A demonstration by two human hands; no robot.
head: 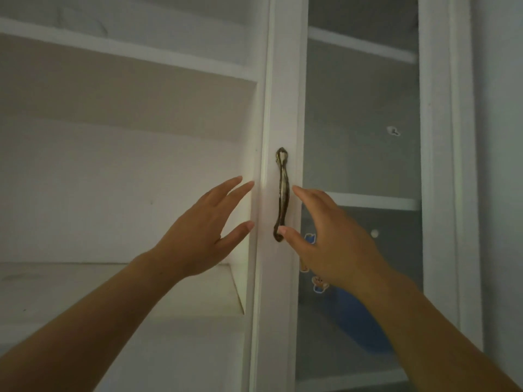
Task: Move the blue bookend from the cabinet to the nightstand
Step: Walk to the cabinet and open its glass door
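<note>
Task barely begun: blue bookend (pixel 353 321) seen behind shut glass door (pixel 359 123). Handle (pixel 283 193) not yet gripped; left hand (pixel 203 230) and right hand (pixel 334 244) spread, empty.

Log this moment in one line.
phase: reaching | left hand: open | right hand: open, at door handle | blue bookend: behind glass door

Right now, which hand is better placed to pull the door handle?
The right hand: its thumb and fingers already flank the brass handle. The left hand sits beside the frame.
</note>
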